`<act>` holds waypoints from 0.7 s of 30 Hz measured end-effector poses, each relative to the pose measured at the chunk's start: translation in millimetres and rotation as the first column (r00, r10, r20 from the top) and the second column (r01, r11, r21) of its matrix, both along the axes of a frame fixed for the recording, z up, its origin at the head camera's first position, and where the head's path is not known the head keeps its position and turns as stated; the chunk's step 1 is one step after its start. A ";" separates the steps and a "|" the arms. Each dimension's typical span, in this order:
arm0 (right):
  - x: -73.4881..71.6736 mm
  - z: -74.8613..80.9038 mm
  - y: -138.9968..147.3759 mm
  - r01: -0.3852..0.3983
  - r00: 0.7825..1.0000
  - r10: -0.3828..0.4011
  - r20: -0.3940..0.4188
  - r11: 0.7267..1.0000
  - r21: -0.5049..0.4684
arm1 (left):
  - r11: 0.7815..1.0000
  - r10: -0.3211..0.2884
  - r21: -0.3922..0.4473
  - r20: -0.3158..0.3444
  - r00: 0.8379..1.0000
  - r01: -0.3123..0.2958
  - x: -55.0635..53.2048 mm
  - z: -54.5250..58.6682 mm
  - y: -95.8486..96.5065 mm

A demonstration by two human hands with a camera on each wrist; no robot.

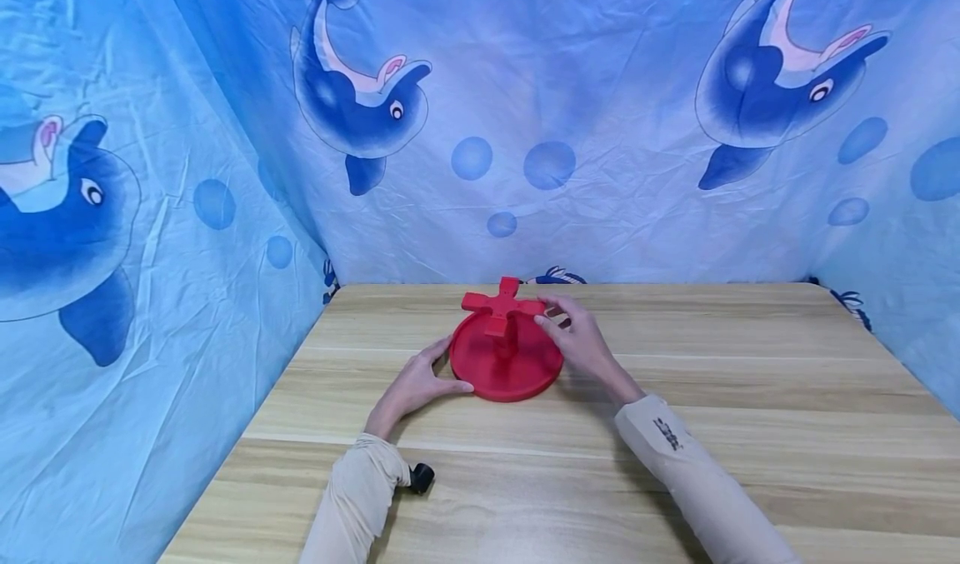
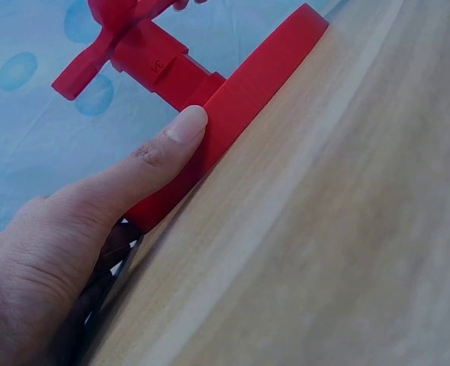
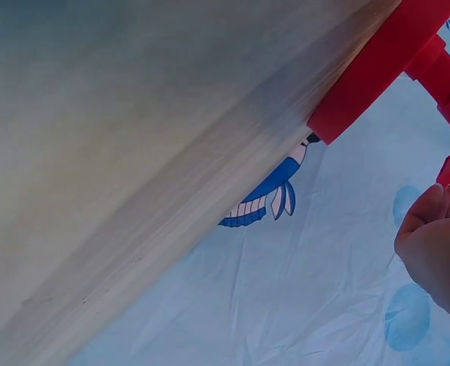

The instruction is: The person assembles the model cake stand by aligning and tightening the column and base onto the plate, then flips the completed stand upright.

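A red stand with a round, low-rimmed base [image 1: 480, 372] sits on the wooden table. From its middle rises a short post [image 1: 507, 346], topped by a four-armed cross [image 1: 502, 306]. My left hand [image 1: 411, 387] holds the base at its left side, thumb at the near rim and fingers at the far left. In the left wrist view the thumb [image 2: 152, 162] presses the rim, and the post [image 2: 160, 67] bears a small raised number. My right hand [image 1: 583, 341] pinches the cross's right arm between thumb and fingers; the right wrist view cuts off most of the cross.
The wooden table [image 1: 750, 381] extends around the stand, its back edge close behind. Blue sheets [image 1: 637, 239] printed with dolphins hang behind and at both sides. A small black device [image 1: 422, 478] sticks out from the left sleeve.
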State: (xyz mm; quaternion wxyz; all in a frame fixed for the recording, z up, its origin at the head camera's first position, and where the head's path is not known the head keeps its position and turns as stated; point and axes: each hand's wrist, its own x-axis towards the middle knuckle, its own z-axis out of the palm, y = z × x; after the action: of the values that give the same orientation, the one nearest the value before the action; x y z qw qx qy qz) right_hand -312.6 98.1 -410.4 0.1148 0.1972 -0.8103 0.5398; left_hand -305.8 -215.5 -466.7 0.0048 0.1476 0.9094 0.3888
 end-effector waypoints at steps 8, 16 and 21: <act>13.0 0.4 -2.8 -0.006 1.000 0.006 -0.012 1.000 -0.005 | 1.000 -0.006 0.003 0.002 1.000 0.006 0.8 0.6 -0.1; 22.7 -1.6 -4.2 0.010 0.999 -0.011 -0.050 1.000 -0.007 | 1.000 -0.009 0.002 -0.019 1.000 0.009 1.2 0.1 0.8; 18.9 -2.7 1.4 0.083 0.995 -0.086 -0.058 0.996 -0.042 | 1.000 -0.014 0.008 -0.021 1.000 0.014 1.0 -0.8 1.4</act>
State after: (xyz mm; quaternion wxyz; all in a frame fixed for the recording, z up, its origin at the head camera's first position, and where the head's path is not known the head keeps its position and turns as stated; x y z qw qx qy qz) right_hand -293.7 99.6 -413.1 0.1654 0.1764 -0.8033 0.5443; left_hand -304.8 -214.0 -467.6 -0.0026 0.1583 0.9068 0.3908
